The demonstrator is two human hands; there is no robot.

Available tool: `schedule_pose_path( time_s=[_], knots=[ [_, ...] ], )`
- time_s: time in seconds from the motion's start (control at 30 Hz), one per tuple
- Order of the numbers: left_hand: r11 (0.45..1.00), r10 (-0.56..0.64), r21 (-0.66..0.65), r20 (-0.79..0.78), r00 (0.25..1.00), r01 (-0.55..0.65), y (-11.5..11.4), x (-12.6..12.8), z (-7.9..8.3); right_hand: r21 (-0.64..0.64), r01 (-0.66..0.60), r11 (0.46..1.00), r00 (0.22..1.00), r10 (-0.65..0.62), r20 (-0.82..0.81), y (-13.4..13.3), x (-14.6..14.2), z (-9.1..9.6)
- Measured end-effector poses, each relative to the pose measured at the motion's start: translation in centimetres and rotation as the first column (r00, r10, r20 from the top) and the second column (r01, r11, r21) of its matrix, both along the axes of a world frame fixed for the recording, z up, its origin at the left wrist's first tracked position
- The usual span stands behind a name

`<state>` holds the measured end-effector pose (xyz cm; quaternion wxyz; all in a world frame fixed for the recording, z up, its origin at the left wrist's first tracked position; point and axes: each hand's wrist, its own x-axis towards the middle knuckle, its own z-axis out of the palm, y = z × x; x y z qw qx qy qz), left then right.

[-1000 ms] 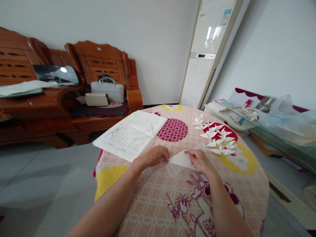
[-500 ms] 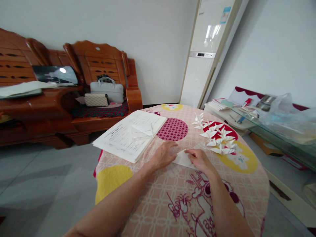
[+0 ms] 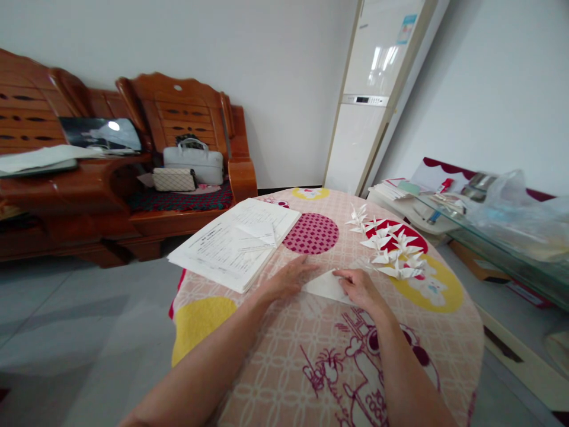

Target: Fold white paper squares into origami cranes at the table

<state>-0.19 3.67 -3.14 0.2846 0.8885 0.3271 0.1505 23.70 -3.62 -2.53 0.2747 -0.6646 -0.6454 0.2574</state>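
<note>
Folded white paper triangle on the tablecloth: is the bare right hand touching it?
Touching: in the head view, the bare right hand lays its index fingertip on the folded white paper triangle, near its top corner.

From where I stand, a round table (image 3: 471,338) under a patterned cloth (image 3: 271,379) supports the grip (image 3: 358,287). Beyond the grip, to its left, brown wooden armchairs (image 3: 171,101) stand on a grey tiled floor (image 3: 111,332) before a pale wall (image 3: 284,77). Beyond it, slightly right, a tall white floor-standing unit (image 3: 351,142) reflects bright, window-like light (image 3: 383,62). Farther right of the grip: a glass-topped stand (image 3: 515,270).
</note>
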Motion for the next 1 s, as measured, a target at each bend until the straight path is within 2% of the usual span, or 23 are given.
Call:
schedule_pose_path(
  time_s=[0.1,0.2,0.3,0.47,0.6,0.7,0.9,1.0],
  knots=[
    [1.0,-0.024,0.011,0.086,0.996,0.023,0.5,-0.6,0.2,-0.033,0.033,0.999,0.997,-0.036,-0.074,-0.1,-0.1,0.1],
    [0.988,0.154,-0.016,0.201,0.967,-0.154,0.2,0.0,0.8,-0.053,0.113,0.992,0.978,-0.121,-0.171,-0.2,0.1,0.5],
    [0.979,0.2,-0.083,0.253,0.947,-0.185,-0.8,1.3,1.4,0.019,0.163,0.987,0.978,-0.159,-0.135,-0.4,0.7,0.9],
    [0.987,0.161,-0.059,0.226,0.961,-0.152,-2.4,2.9,1.5,0.064,0.131,0.989,0.991,-0.129,-0.023,-0.8,1.6,0.9],
    [0.993,0.114,-0.046,0.219,0.969,-0.107,-2.8,3.0,1.6,0.028,0.189,0.982,0.978,-0.185,-0.097,-1.0,1.5,0.8],
    [0.999,0.023,-0.031,0.238,0.971,-0.016,-2.8,2.8,1.8,0.009,0.214,0.977,0.966,-0.21,-0.152,-1.0,1.5,0.8],
    [0.998,-0.06,0.008,0.38,0.923,0.062,-2.4,2.3,1.8,0.097,0.27,0.958,0.961,-0.262,-0.089,-0.9,1.7,0.9],
    [0.997,-0.058,-0.021,0.415,0.908,0.073,-2.2,2.2,1.7,0.092,0.298,0.95,0.945,-0.28,-0.169,-0.9,1.5,1.2]
  ],
)
